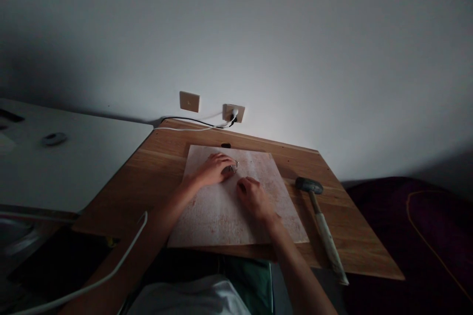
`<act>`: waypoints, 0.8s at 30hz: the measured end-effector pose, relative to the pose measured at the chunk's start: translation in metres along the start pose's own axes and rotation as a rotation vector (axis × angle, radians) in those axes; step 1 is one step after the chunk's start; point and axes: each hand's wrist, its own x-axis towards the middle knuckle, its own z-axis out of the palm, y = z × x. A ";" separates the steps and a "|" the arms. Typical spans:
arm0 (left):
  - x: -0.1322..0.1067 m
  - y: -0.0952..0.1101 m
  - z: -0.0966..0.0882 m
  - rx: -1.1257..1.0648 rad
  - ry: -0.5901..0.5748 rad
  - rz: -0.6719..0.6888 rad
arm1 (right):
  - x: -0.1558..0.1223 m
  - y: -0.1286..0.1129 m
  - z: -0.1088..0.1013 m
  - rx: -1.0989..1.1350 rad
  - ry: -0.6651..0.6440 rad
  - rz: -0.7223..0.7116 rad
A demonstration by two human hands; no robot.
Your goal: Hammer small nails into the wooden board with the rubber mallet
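Observation:
A square, pale, mottled board (221,221) lies flat on the wooden table. Over its upper middle, my left hand (218,166) has its fingers closed around a small, shiny metal piece (233,167), whose exact kind is too small to make out. Just to the right and nearer to me, my right hand (254,196) rests on the board with its fingers curled in. Whatever those fingers hold, if anything, is hidden. Right of the board lies a mallet (309,185) with a dark head and a pale wrapped handle pointing toward me.
The wooden table (144,177) stands against a grey wall, beside a white table (92,157) holding a mouse-like object (54,139). A wall socket (238,114) has plugs and cables in it. A white cable (111,275) loops across the lower left. Dark purple fabric (402,221) lies at right.

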 end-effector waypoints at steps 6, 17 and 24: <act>0.003 0.003 0.000 0.000 -0.004 -0.017 | -0.008 0.024 -0.017 -0.003 0.053 0.075; 0.004 0.002 0.000 -0.007 -0.026 -0.010 | -0.025 0.014 -0.009 -0.048 0.008 -0.022; 0.005 0.003 -0.002 -0.002 -0.045 -0.009 | -0.052 0.000 -0.012 -0.086 -0.041 -0.116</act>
